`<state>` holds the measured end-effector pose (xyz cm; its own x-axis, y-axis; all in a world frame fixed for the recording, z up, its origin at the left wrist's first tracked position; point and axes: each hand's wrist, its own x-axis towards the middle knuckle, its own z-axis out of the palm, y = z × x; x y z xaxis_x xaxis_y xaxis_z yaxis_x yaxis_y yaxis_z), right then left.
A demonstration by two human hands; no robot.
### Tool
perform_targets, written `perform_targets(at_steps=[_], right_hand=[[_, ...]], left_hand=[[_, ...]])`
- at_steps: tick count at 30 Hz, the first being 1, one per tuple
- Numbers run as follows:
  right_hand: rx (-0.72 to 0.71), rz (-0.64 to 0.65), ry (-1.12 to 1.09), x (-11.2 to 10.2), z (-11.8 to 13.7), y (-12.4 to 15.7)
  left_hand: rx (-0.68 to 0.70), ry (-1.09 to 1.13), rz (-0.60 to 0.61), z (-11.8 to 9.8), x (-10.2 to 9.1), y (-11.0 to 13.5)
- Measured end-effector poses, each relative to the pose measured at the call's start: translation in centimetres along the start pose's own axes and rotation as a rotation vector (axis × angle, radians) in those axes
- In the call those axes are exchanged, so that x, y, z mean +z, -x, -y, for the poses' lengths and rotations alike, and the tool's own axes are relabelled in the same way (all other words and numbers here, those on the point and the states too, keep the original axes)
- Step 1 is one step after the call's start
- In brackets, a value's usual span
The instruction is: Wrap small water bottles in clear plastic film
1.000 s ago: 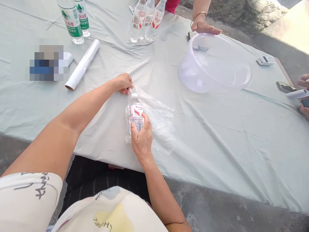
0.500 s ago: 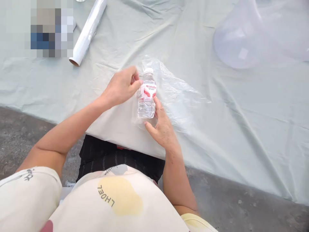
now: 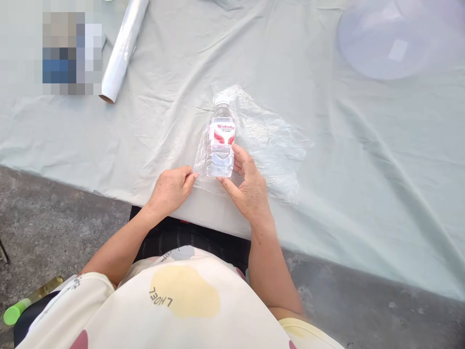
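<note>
A clear water bottle (image 3: 222, 135) with a white cap and a red-and-white label lies on a sheet of plastic wrap (image 3: 269, 145) near the table's front edge. My right hand (image 3: 249, 186) is curved at the bottle's lower right, fingertips on its side and thumb at its base. Left of the base, my left hand (image 3: 174, 189) pinches the near left edge of the wrap between thumb and fingers. Some of the wrap stands up along the bottle's left side.
A roll of plastic wrap (image 3: 123, 53) lies at the back left, beside a pixelated patch. At the back right is a clear, round-edged plastic item (image 3: 385, 43). A pale green cloth (image 3: 381, 203) covers the table. A green-capped bottle (image 3: 32, 300) shows at the lower left.
My left hand has come down and toward me, from beside the bottle's neck to the wrap's near left edge. My right hand stays at the bottle, its thumb now nearer the base.
</note>
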<state>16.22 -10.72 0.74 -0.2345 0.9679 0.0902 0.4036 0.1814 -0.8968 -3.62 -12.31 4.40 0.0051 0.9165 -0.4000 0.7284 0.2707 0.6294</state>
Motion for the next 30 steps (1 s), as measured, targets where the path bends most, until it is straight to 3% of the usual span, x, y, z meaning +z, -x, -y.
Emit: perform_targets(at_steps=[5,9,11,16,19,21,25,27,30], right_hand=[[-0.039,-0.080,0.096,1.0,0.6,-0.2],[-0.030,-0.129,0.141,1.7,1.0,-0.2],[-0.015,-0.145,0.152,1.9,1.0,-0.3],[0.024,-0.161,0.178,2.1,0.6,-0.2],[0.027,-0.156,0.190,2.1,0.5,-0.1],[0.028,-0.156,0.197,2.0,0.6,-0.1],[0.053,-0.165,0.212,2.1,0.8,-0.2],[0.062,-0.183,0.223,2.5,0.9,-0.3],[0.044,-0.207,0.245,3.3,0.8,-0.3]], left_hand=[[-0.051,0.135,-0.033,1.1,-1.3,0.6],[-0.015,0.067,-0.337,1.1,-1.6,0.2],[0.052,-0.012,-0.411,0.9,-1.6,-0.2],[0.180,-0.215,-0.213,0.8,-1.5,-1.0],[0.175,-0.272,-0.189,1.1,-1.4,-1.2],[0.146,-0.193,-0.231,1.2,-1.3,-1.2],[0.092,0.210,-0.353,1.1,-0.6,-0.4],[0.141,0.321,-0.400,1.0,0.1,0.1],[0.316,0.237,-0.526,0.6,1.5,0.5]])
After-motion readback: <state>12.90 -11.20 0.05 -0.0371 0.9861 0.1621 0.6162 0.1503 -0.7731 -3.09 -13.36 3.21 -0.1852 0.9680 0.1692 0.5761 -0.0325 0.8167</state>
